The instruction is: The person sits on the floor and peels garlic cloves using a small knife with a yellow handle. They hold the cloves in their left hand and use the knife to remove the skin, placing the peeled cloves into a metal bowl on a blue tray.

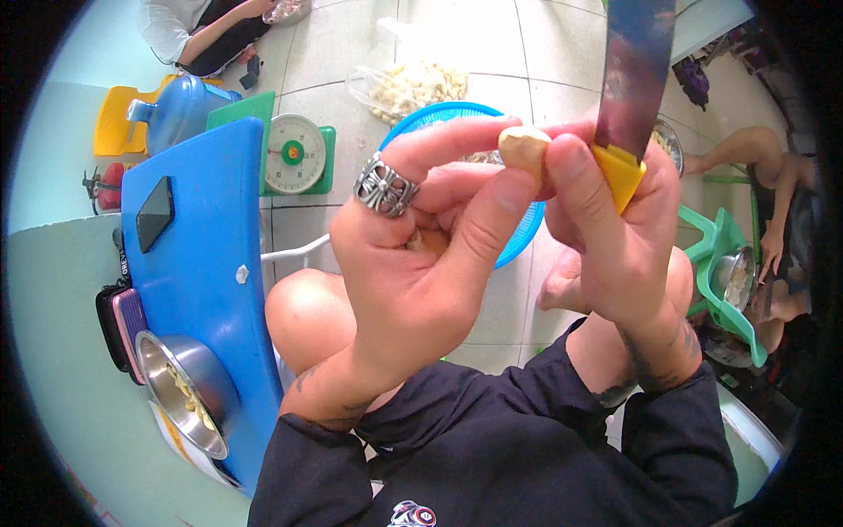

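Between thumb and forefinger, my left hand (pixel 415 257) pinches a pale garlic clove (pixel 523 150). A silver ring sits on one of its fingers, and something brownish, partly hidden, is tucked in the curled palm. My right hand (pixel 612 217) grips a knife by its yellow handle (pixel 619 174), with the broad blade (pixel 635 72) pointing up and away from me. The right thumb tip touches or nearly touches the clove's right side. Below both hands is a blue plastic basket (pixel 428 115) on the floor, its contents mostly hidden.
A blue table (pixel 197 296) at left carries a steel bowl (pixel 191 395) with pale cloves and a dark phone (pixel 155 214). Beyond stand a dial scale (pixel 294 155), a water jug (pixel 188 109) and a bag of cloves (pixel 421 85). Other people sit at upper left and right.
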A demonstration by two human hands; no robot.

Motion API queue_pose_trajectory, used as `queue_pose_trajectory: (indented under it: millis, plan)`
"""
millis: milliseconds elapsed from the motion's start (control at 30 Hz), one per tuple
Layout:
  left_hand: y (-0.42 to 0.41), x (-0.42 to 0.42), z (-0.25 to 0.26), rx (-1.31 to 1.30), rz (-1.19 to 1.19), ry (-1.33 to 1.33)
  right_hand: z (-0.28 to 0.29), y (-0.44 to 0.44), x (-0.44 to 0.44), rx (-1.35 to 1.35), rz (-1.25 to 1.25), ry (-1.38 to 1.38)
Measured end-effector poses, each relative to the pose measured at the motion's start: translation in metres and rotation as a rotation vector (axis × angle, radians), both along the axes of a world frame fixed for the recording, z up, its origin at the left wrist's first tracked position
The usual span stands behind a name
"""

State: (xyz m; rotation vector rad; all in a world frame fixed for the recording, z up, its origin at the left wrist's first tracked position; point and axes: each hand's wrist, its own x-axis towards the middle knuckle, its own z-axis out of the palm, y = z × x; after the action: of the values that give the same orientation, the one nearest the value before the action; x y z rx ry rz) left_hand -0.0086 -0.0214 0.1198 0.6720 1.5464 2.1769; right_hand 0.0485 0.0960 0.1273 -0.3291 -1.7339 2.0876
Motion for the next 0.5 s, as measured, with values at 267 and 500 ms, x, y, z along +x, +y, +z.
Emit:
queue_pose_trajectory:
  millis: [267,500]
  plan:
    - [-0.003,-0.007,-0.007,0.077,-0.087,-0.311,0.012,0.014,0.004,-0.77,0.144,-0.027]
    - [0.002,-0.011,0.003,0.141,-0.135,-0.461,0.035,-0.001,0.057,-0.625,0.294,0.479]
